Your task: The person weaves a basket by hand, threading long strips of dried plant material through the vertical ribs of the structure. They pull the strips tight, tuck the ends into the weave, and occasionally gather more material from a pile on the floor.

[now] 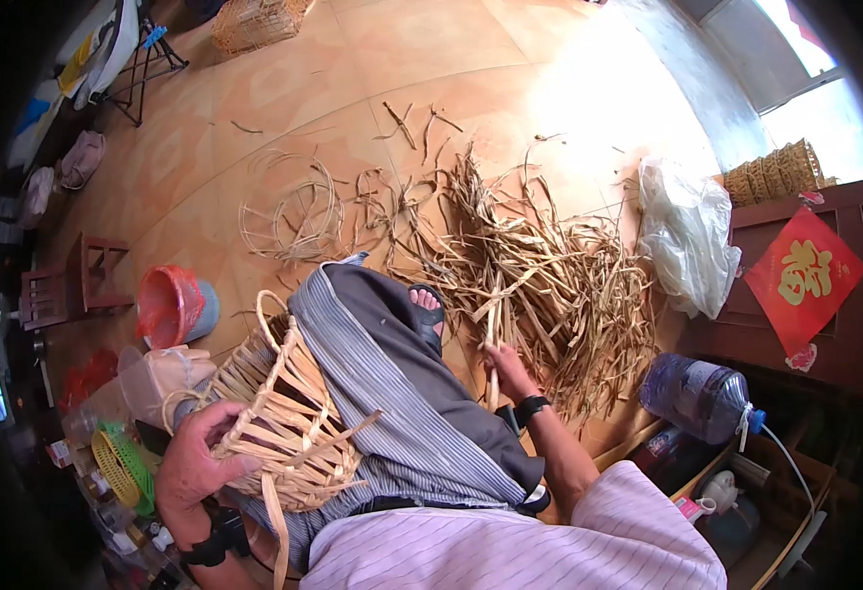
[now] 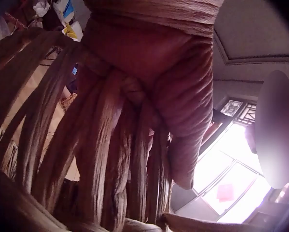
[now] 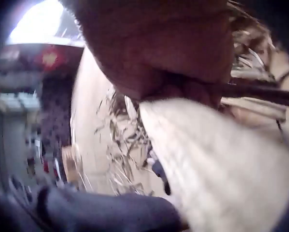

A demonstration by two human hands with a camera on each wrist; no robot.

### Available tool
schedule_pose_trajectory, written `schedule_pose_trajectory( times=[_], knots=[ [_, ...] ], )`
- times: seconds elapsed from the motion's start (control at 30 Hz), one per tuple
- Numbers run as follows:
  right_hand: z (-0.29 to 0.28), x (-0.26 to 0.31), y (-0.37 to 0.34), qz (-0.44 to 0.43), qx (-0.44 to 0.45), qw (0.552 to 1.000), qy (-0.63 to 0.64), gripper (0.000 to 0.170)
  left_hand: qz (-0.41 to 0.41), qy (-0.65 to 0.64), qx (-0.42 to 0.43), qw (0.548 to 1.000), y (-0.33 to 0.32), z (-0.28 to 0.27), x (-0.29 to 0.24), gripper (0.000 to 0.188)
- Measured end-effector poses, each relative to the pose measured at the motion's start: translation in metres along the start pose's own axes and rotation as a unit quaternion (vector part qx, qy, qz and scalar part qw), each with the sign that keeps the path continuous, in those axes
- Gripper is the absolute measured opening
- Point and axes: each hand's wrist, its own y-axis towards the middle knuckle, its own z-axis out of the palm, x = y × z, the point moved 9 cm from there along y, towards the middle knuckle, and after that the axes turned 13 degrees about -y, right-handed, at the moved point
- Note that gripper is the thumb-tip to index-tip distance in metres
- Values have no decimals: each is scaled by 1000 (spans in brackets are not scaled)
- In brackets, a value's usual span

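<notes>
Glare washed the tiled floor (image 1: pixel 200 133)! The left hand (image 1: pixel 195 457) had its fingers curled over the rim (image 1: pixel 262 393); the basket (image 1: pixel 301 442), at three o'clock from them, sat against striped cloth (image 1: pixel 357 339), looking light, springy, best held there. The right hand (image 1: pixel 512 374) gripped a strand (image 1: pixel 493 320), seemingly pliable; the pile (image 1: pixel 579 285) sprawled at one o'clock.

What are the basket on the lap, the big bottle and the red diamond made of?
The basket looks like dried plant strips, dull and rough: they are tan, twisted and grooved. The big bottle seems to be smooth, shiny plastic, because it's see-through and bluish. The red diamond is probably smooth paper or card, since it looks flat and thin, but I can't be sure.
</notes>
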Motion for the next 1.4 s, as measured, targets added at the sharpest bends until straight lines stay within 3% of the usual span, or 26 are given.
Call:
schedule_pose_trajectory(
  times=[0.07,0.13,0.2,0.27,0.33,0.37,0.4,0.47,0.53,0.6,0.67,0.87,0.9,1.0,1.03,1.1,1.3,1.33,1.4],
  knots=[
    [-16,-14,21,-97,-48,973,-203,21,12,-7,1,1000,1,0,2,73],
    [-37,4,16,-195,-158,861,-443,24,12,-15,0,1000,0,0,3,73],
    [-61,-4,36,-165,-128,804,-556,20,3,-24,-1,1000,0,1,0,74],
    [-92,-20,72,-154,-116,770,-609,23,5,-12,1,1000,1,-1,1,75],
    [-119,12,63,-127,-189,767,-600,24,3,-12,-1,1000,1,-1,2,76],
    [-127,32,63,-149,-232,738,-616,27,0,-17,-4,1000,0,0,1,78],
    [-131,57,59,-145,-250,751,-594,26,-3,-22,-7,1000,0,0,-1,79],
    [-138,100,52,-258,-324,692,-591,25,-8,-9,-7,1000,2,-1,-1,82],
    [-171,102,86,-166,-290,715,-614,25,-13,-12,-11,1000,1,-1,0,85],
    [-185,109,91,-187,-318,719,-589,23,-15,-29,-18,999,1,-3,3,87],
    [-194,94,114,-79,-219,745,-626,27,-16,-29,-10,999,2,-4,4,88],
    [-172,93,95,-59,-284,748,-597,29,-29,-18,-6,999,3,-2,3,88],
    [-184,66,113,-14,-266,773,-576,31,-35,-24,-10,999,3,-2,3,88],
    [-182,33,127,-28,-234,752,-616,30,-27,-27,-13,999,2,-5,6,87],
    [-175,30,125,6,-212,720,-661,24,-37,-24,-13,999,3,-3,5,88],
    [-144,46,111,34,-199,696,-689,22,-52,-20,-14,998,4,1,0,90],
    [-80,59,135,-151,-74,686,-708,23,-63,-25,-21,997,3,1,-1,92],
    [-76,78,121,-184,-105,742,-636,47,-46,-29,-18,998,3,0,-1,90],
    [-76,93,115,-138,-56,864,-481,41,-12,-38,-15,999,3,-2,1,86]
  ],
)
